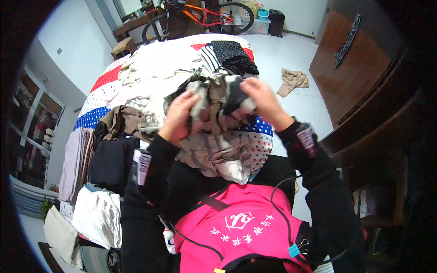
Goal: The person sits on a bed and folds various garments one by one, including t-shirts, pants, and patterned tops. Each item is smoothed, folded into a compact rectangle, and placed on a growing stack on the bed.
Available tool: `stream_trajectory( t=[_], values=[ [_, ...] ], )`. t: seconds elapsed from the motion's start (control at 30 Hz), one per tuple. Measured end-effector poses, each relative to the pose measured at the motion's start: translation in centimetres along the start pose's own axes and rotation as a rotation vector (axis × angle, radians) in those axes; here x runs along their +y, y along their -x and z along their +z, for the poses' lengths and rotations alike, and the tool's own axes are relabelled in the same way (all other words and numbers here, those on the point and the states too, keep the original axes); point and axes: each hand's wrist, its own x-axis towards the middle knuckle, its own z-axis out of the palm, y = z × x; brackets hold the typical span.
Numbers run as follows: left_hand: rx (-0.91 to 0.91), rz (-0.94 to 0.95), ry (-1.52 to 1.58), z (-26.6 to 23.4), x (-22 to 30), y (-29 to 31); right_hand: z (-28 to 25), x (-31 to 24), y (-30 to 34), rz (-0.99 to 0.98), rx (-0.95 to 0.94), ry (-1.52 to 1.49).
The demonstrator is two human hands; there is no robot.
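Over the near edge of the bed I hold up a grey, beige and black camouflage-patterned garment (214, 145). My left hand (180, 117) is closed on its upper left part, fingers pinching the cloth. On the other side my right hand (263, 101) grips the dark upper right part. The lower part of the garment hangs in folds toward my lap. Its exact kind is hard to tell because the upper part is bunched and blurred. Just left of my left hand lies a brown garment (120, 120), beside a folded black garment (111, 164).
Piled white clothes (157, 63) and a black dotted garment (232, 52) cover the far bed. Folded white cloth (98, 216) lies at left. A beige garment (293, 81) is on the floor near a brown door (348, 59). An orange bicycle (195, 17) stands behind.
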Motion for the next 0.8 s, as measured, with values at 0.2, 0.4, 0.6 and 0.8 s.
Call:
stream_trajectory(
  t=[0.2,0.4,0.6,0.8],
  values=[
    [-0.217,0.212,-0.019,7.9,2.2,2.7,4.6,-4.2,3.4,-0.147,-0.228,0.036],
    [-0.141,0.777,-1.172,9.1,8.5,5.0,2.7,-9.6,3.9,-0.024,-0.315,0.085],
    [-0.267,0.584,-1.263,8.3,14.5,0.6,1.2,-16.2,1.0,-0.836,-0.377,0.423],
    [-0.268,0.673,-1.226,8.4,24.8,-2.4,-1.7,-18.6,0.2,-0.789,-0.229,0.433]
  ],
)
